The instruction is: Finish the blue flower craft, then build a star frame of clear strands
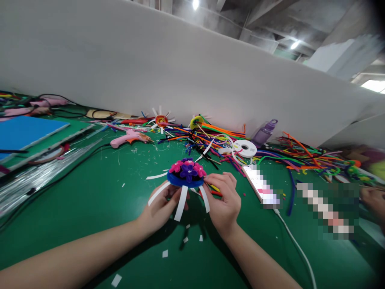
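Between my two hands, above the green table, is a round pipe-cleaner flower piece (186, 172) with a blue rim and pink and purple flowers on top. Several white paper strips (181, 203) hang outward from its edge. My left hand (161, 204) grips it from below on the left, its fingers partly hidden under the piece. On the right side, my right hand (224, 196) pinches the rim between thumb and fingers. Red and yellow bits show beneath, near the right fingers; what they belong to is unclear.
A pink glue gun (130, 137) lies at the back left. Behind are heaped pipe cleaners (192, 136), a white ribbon roll (245, 148) and a purple bottle (264, 132). To the right, a phone (260, 186) has a cable. Another person's hand (373, 202) shows at the right edge.
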`<state>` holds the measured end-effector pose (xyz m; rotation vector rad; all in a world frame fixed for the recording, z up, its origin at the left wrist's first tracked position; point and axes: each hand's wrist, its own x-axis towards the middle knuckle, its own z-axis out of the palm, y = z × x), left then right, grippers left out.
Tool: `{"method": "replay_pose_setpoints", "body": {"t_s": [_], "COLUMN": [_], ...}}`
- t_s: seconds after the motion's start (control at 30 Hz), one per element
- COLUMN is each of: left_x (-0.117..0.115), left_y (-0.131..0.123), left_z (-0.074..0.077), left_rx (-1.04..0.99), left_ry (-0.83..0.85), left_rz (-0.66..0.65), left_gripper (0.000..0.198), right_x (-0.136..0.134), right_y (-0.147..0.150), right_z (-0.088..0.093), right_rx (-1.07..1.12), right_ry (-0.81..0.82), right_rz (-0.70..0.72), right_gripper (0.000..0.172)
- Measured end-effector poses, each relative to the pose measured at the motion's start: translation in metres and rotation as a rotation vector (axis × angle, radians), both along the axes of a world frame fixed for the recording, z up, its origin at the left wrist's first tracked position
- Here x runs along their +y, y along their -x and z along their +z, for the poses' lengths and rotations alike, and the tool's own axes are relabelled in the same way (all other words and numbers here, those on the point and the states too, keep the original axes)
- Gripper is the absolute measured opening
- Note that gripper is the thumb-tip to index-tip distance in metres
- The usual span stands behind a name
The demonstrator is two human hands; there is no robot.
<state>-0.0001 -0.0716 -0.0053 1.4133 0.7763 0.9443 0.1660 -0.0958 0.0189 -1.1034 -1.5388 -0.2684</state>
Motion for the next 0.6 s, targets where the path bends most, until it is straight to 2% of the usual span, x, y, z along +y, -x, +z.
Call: {"method": "replay_pose_setpoints", "body": {"t_s": [0.3, 0.5, 0.6], "left_x": [-0.0028, -0.0046, -0.0045], "left_y": [-0.0026, -0.003, -0.0037], "left_z": [0.0026, 0.0025, 0.0046], "left_rx": [0.0, -0.014, -0.008], "left_ry": [0.044, 0.015, 0.037], "left_rz": [0.02, -0.042, -0.032], "left_gripper": [0.029, 0.035, 0.033], "right_x": [-0.0006, -0.0008, -0.0009], "right_y": [0.001, 0.0006, 0.0005], "right_z": [-0.0003, 0.0004, 0.0001], "right_rx": [-0.004, -0.011, -0.01], "right_ry": [-0.02, -0.005, -0.002], "right_rz": [-0.007, 0.004, 0.006], "right_gripper": [0.017, 0.018, 0.018]}}
